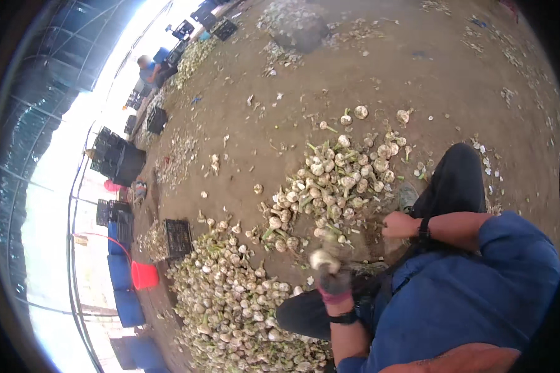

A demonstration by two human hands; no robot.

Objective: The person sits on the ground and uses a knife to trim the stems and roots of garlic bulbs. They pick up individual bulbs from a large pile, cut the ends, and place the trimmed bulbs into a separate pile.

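My left hand (334, 285), in a dark glove with a pink cuff, is closed around a pale garlic bulb (325, 261). The bulb is slightly blurred, with its stem end hard to make out. My right hand (400, 225) is bare and curled into a fist beside my knee; what it holds, if anything, is hidden. Just beyond both hands lies a loose heap of garlic bulbs (339, 171) with green stem stubs. A much larger garlic pile (236, 304) spreads to the left of my left knee (305, 314).
A black crate (178, 238) stands at the large pile's far edge. Along the left side are a red bucket (144, 275), blue containers (128, 308) and stacked black crates (115, 152). Another person (149, 71) sits far off at upper left. Garlic scraps litter the dirt floor (230, 118).
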